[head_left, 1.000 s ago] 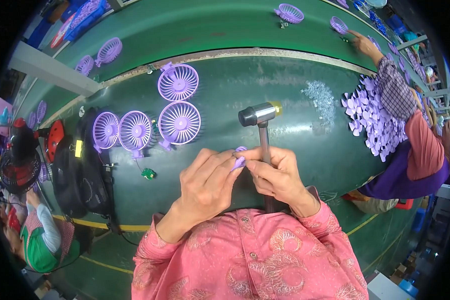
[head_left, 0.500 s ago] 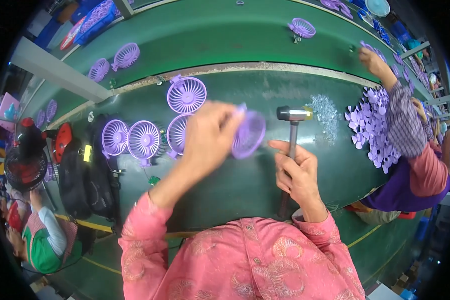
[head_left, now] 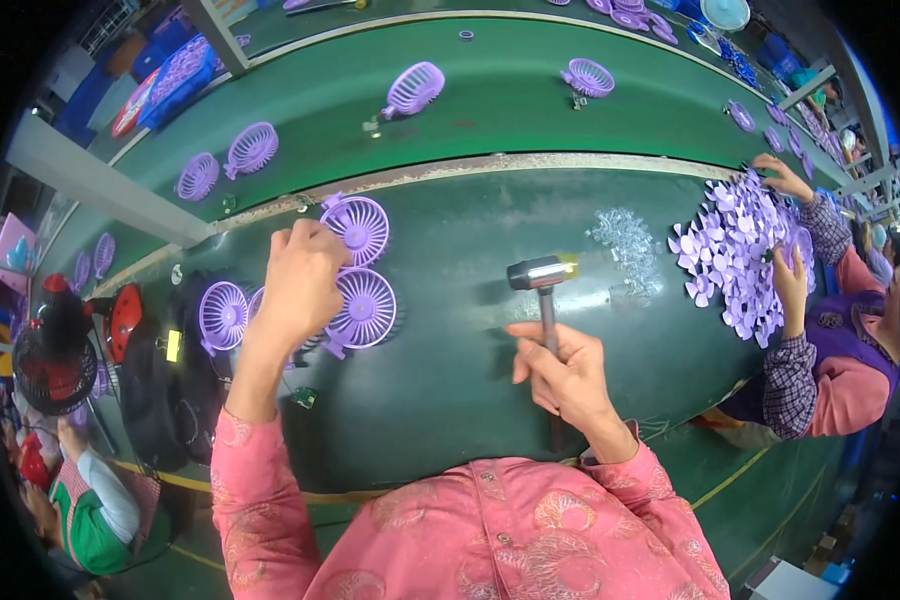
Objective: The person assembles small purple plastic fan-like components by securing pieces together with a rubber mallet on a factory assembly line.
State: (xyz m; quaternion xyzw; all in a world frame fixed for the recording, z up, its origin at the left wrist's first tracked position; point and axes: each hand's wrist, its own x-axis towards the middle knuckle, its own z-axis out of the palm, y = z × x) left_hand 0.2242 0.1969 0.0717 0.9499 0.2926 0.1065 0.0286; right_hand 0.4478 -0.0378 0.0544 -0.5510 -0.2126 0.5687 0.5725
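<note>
- Head view: a person's left hand (head_left: 305,275), back uppermost and fingers curled, reaches over a group of purple fan housings (head_left: 363,308) on a green work table (head_left: 450,400); its fingertips are hidden, so whether it grips a housing cannot be told.
- The right hand (head_left: 567,375) wraps around the handle of a hammer (head_left: 542,272), thumb and fingers closed on it, the forefinger stretched out to the left; the hammer's head, dark at one end and yellow at the other, rises above the knuckles.
- Two round, slatted housings show to the right of the left hand, one above the other; others sit to its left, one partly covered by the wrist.
- A small green circuit board (head_left: 304,397) lies below them.
- Right of the hammer, small clear pieces (head_left: 625,250) are scattered near a heap of purple fan blades (head_left: 725,260).
- At that heap, a co-worker's hands (head_left: 792,285) are at work.
- Beyond the table, a green conveyor belt (head_left: 500,110) carries more purple housings.
- At far left stands a black-and-red fan (head_left: 55,370), near a black bag (head_left: 150,410) with a yellow clip (head_left: 173,346).
</note>
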